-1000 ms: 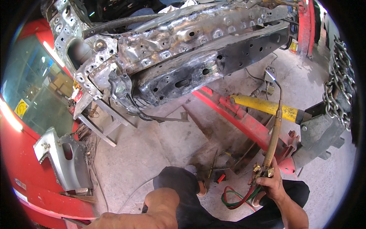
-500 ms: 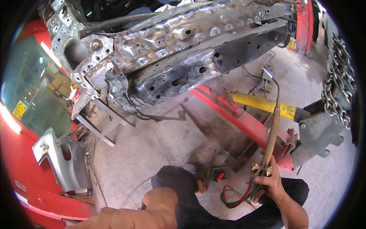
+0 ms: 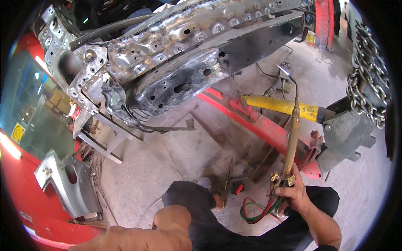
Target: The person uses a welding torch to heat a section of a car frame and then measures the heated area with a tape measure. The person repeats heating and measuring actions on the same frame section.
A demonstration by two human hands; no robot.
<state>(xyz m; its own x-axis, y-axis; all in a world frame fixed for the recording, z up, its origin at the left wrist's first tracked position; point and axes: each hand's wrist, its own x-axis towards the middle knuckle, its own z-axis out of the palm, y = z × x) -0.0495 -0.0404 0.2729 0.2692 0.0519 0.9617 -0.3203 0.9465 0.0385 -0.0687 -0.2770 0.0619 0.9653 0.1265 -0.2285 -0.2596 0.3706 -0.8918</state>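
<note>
My right hand [image 3: 296,193] is wrapped round the valve end of a brass gas torch [image 3: 292,142], which points up and away. A bright white-blue streak, like a flame, shows at the thin bent tip. Red and green hoses [image 3: 251,214] loop down from the handle. Close to the camera at the lower left, my left hand [image 3: 146,236] looks closed, its fingers mostly hidden; a small dark bit shows beside it. Beyond both hands lies the bare metal front of a car body [image 3: 167,39], with a black perforated beam [image 3: 197,73] along it, apart from the torch.
A red and yellow steel frame arm [image 3: 276,105] crosses the floor on the right, beneath the torch. Heavy chains [image 3: 368,79] hang at the far right. A silver fender [image 3: 73,188] leans by a red panel on the left. Between my feet lies a small red-black object [image 3: 239,189].
My view has shifted slightly, so the car body appears farther left and higher. The torch in my right hand has moved slightly left in the picture, its tip higher. My grip looks the same.
</note>
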